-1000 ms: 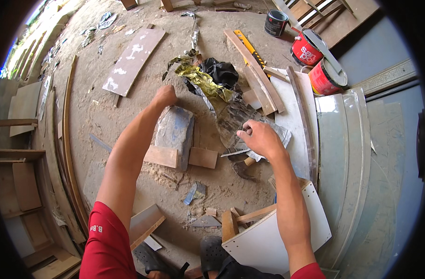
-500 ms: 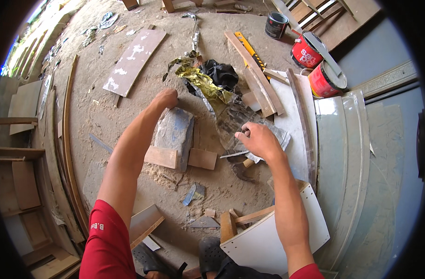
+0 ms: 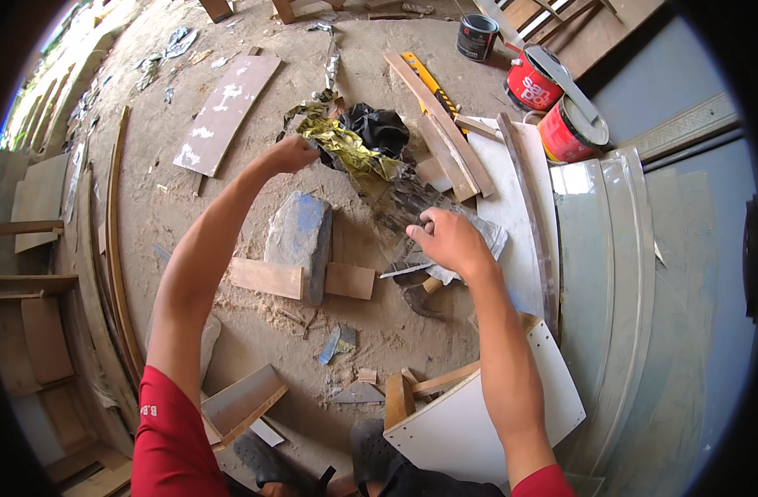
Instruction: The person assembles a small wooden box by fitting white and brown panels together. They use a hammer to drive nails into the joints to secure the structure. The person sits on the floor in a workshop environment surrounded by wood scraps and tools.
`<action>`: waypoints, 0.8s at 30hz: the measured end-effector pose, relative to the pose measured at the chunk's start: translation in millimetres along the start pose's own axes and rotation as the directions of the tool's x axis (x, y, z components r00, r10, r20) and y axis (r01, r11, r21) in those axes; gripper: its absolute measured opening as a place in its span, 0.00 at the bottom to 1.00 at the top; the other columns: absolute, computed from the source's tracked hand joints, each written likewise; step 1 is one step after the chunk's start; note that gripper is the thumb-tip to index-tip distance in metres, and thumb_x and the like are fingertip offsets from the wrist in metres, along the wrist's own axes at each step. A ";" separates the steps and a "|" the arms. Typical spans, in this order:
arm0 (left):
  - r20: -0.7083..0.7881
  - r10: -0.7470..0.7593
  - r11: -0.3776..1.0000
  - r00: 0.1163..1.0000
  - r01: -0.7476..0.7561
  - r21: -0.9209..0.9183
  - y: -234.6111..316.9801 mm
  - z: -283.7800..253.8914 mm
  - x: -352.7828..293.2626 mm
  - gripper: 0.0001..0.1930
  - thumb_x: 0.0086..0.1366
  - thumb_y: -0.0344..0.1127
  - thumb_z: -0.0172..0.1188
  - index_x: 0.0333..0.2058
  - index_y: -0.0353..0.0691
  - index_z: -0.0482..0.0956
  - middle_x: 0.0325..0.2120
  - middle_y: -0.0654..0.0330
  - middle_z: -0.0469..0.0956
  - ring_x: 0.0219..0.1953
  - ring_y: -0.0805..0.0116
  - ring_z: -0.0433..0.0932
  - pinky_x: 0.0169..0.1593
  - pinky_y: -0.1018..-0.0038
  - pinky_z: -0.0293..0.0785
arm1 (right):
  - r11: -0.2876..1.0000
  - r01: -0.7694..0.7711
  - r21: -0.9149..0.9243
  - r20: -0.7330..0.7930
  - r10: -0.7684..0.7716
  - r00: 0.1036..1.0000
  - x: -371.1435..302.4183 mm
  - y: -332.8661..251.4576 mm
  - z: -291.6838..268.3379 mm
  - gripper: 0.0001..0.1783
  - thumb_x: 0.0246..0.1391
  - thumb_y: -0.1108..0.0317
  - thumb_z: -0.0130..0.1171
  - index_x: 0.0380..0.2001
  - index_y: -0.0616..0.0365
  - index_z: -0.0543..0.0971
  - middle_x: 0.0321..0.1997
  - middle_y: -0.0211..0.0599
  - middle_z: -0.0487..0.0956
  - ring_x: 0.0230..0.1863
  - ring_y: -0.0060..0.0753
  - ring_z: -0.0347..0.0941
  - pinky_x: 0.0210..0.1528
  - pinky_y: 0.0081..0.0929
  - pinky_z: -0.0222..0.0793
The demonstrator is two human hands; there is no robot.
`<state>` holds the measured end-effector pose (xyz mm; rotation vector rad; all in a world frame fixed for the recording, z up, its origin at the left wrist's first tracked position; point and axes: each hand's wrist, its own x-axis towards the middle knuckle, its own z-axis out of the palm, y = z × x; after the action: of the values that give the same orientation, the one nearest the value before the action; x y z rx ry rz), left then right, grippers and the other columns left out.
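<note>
My left hand (image 3: 294,155) is closed at the left edge of a crumpled yellow, black and silver plastic sheet (image 3: 346,142); whatever its fingers hold is hidden. Over the sheet's lower end my right hand (image 3: 449,240) is closed too, thumb against the curled fingers, and I cannot make out what is in it. Just below the sheet lies a hammer (image 3: 422,300), its wooden handle partly covered. A grey-blue stone block (image 3: 300,236) sits between my arms, with short wood pieces (image 3: 267,278) against it.
A white-faced wooden frame (image 3: 487,414) stands by my right forearm. Wood strips (image 3: 445,124), a yellow handsaw (image 3: 429,79) and paint cans (image 3: 571,128) lie beyond on the right. Glass sheets (image 3: 677,273) lean at far right. A patchy board (image 3: 227,112) and long planks (image 3: 118,248) lie left.
My left hand has moved up and slightly left, to the sheet's edge. My right hand has shifted slightly left and up. The whole view has shifted a little.
</note>
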<state>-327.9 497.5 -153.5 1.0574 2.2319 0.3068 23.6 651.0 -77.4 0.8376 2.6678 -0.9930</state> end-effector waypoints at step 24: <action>-0.073 -0.125 0.942 0.989 0.141 0.303 11.0 23.9 -16.0 0.12 0.48 0.43 0.69 0.29 0.45 0.88 0.25 0.55 0.84 0.30 0.61 0.84 0.33 0.65 0.79 | 0.998 -0.064 -0.005 -0.075 0.064 0.995 -0.1 7.4 -11.7 0.27 0.56 0.49 0.63 0.45 0.64 0.82 0.40 0.52 0.84 0.44 0.52 0.80 0.49 0.40 0.74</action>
<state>-298.4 491.0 -159.6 1.0569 2.4395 -0.0770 28.2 663.1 -72.5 0.9708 2.6861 -0.9548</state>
